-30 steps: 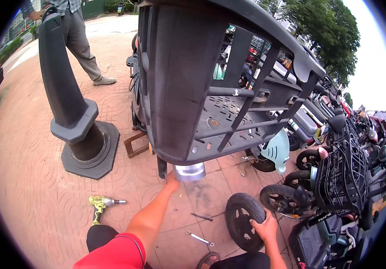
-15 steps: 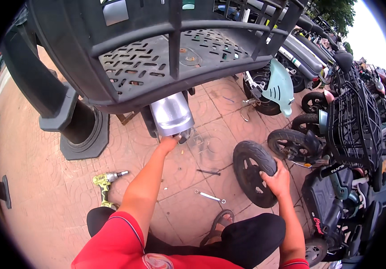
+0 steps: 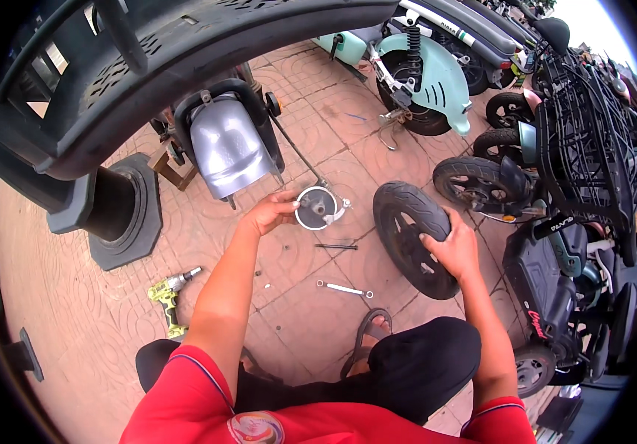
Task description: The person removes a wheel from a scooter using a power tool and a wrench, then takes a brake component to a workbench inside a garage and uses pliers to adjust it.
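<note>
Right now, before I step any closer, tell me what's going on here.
A crouching person's left hand holds the rim of a round metal part, while the right hand grips a black wheel. A wrench and a dark rod lie on the paving in front, with a yellow-green power driver to the left. Neither hand touches the silver fender.

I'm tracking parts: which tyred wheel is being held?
The black wheel right of the wrench, gripped by the right hand; no hand touches the other tyred wheels.

Free paving (image 3: 360,222) lies between drum (image 3: 317,209) and wheel (image 3: 411,240); the black rack (image 3: 141,81) blocks upper left.
</note>
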A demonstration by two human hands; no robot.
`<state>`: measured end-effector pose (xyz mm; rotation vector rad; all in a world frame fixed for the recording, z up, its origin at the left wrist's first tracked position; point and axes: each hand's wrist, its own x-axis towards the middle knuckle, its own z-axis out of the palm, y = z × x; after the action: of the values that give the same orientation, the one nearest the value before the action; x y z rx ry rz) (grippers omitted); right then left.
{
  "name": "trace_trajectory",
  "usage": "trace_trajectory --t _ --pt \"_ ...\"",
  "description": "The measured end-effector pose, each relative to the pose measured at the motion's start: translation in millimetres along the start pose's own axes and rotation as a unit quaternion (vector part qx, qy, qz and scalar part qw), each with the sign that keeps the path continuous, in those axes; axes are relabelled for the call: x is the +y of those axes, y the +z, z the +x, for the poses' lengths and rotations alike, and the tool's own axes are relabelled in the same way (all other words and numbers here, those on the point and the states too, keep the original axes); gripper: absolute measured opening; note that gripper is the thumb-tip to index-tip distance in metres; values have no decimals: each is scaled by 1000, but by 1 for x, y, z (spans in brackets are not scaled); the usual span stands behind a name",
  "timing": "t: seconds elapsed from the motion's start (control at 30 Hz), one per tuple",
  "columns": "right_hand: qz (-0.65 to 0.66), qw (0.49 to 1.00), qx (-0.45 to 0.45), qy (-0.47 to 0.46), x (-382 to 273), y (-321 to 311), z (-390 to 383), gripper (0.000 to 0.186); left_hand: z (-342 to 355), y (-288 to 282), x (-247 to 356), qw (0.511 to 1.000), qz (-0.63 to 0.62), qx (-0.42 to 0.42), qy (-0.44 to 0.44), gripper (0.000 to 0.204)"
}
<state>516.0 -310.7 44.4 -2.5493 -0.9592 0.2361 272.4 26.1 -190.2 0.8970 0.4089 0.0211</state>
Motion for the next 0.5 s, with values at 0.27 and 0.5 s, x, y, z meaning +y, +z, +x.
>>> trace_trajectory --t 0.27,0.5 --pt "-18 1000 -9 -11 -3 -1 7 70 2 3 1 1000 3 -19 -20 60" --pt "-17 999 -34 -1 -16 5 23 78 6 -19 3 949 140 280 31 60"
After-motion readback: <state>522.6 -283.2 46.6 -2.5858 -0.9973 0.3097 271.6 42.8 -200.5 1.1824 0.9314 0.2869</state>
